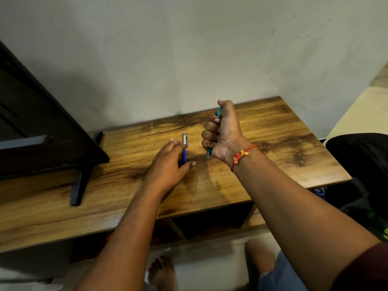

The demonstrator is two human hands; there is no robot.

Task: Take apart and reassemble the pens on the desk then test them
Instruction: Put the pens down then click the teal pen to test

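Head | teal pen (219,113) fisted upright, right hand (225,133) | blue-and-silver pen (184,152) lying flat

Right grip (222,131) in an upright fist, thumb atop; left grip (170,162) palm down, fingers loose.

Probably a home room: wood-grain desk (273,131) against a plain wall (189,49), dark screen (42,127) standing on it.
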